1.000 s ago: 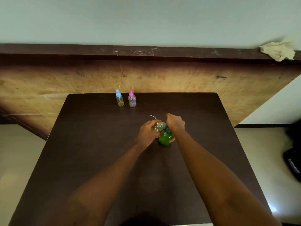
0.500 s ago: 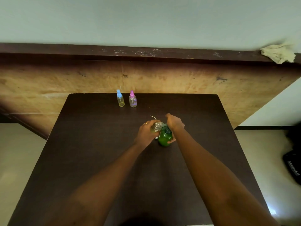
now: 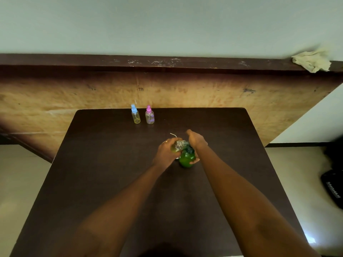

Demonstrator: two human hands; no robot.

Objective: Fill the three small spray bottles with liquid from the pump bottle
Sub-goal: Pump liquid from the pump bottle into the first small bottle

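Note:
A green pump bottle [image 3: 186,158] stands near the middle of the dark table [image 3: 104,164]. My right hand [image 3: 197,141] lies over its pump head, with the thumb curled round the green body. My left hand [image 3: 165,152] grips a small clear spray bottle [image 3: 177,146] that has no cap. It is tilted with its mouth at the pump spout and holds yellow-green liquid. A thin white dip tube [image 3: 172,134] shows on the table just behind my hands. Two capped small bottles stand at the far edge: a blue-capped one [image 3: 135,116] and a pink-capped one [image 3: 149,117].
A wooden panel wall rises right behind the table's far edge. A crumpled cloth [image 3: 312,61] lies on the ledge at the upper right. A black bag [image 3: 333,186] sits on the floor to the right of the table.

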